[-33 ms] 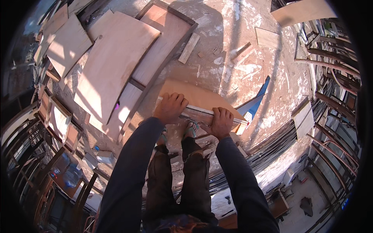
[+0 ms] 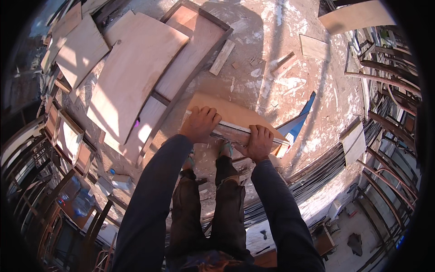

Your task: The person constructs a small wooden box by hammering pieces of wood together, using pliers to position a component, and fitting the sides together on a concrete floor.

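Note:
Both my hands grip the upper edge of a brown wooden panel point(image 2: 233, 111), above my feet. That edge shows a pale, narrow strip running between the hands. My left hand point(image 2: 199, 125) is closed over its left end, knuckles up. Farther right, my right hand point(image 2: 259, 143) wraps the same edge with fingers over the top and thumb on the near side. The panel's lower parts are partly hidden by my hands and arms. Just beyond its right end lies a long, tapering blue and grey piece point(image 2: 300, 122), whose kind I cannot make out.
A large plywood sheet point(image 2: 140, 68) rests on a shallow wooden frame point(image 2: 199, 50) at the far left. Wood offcuts point(image 2: 222, 57) lie on the stained floor. Long thin rods point(image 2: 312, 174) are bundled at the right. Stacked wooden frames point(image 2: 389, 68) line the right side.

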### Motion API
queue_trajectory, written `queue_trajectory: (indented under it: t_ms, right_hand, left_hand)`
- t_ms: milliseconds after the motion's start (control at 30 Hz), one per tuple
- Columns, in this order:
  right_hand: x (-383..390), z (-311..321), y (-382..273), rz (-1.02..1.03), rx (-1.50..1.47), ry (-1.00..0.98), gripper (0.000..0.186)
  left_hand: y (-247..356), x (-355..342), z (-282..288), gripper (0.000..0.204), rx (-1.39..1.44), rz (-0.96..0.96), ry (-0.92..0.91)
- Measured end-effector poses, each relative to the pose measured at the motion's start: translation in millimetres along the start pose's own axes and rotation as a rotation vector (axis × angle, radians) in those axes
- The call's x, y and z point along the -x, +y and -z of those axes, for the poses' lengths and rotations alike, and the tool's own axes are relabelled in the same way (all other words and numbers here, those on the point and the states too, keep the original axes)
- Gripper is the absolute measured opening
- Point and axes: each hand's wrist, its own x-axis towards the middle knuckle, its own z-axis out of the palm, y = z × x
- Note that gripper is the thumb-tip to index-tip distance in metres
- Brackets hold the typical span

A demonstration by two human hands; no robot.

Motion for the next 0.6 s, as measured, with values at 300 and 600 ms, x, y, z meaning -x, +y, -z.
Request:
queue_trajectory:
  t_ms: [300,600]
  right_hand:
    - [-17.1,8.7,18.8,0.197,0.069,-0.1,0.061]
    - [-76.5,3.6,8.0,0.152,-0.033,-0.144,0.059]
  left_hand:
    - [-7.1,-27.1,13.6,0.07,0.148,0.016,-0.153]
    - [-3.1,-60.6,-30.7,0.032,2.987,0.447,0.538]
